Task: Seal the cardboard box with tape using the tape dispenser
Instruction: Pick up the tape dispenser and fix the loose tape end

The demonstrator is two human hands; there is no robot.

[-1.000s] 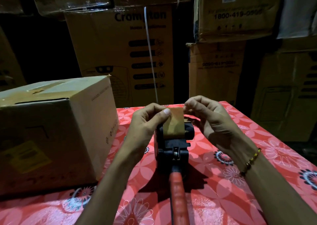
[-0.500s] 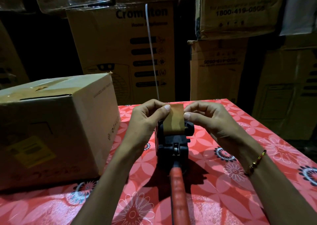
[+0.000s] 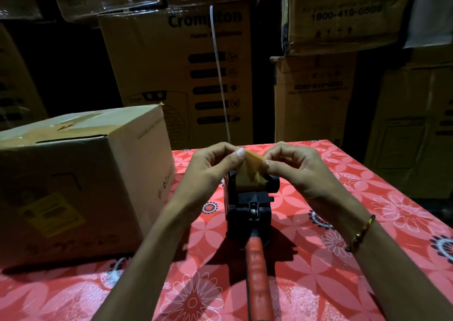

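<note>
Both hands, the left hand (image 3: 210, 166) and right hand (image 3: 296, 166), pinch the tape end (image 3: 253, 164) above the tape dispenser (image 3: 250, 198) in the middle of the worktop (image 3: 367, 198), likely to pull it free for the cardboard box (image 3: 81, 173).

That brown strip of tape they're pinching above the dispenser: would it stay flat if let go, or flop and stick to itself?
Probably flop. The tape end already creases between the left hand and right hand, so it looks thin and limp. It likely weighs almost nothing. Being tape, it may cling to the fingers or fold onto itself above the tape dispenser.
</note>
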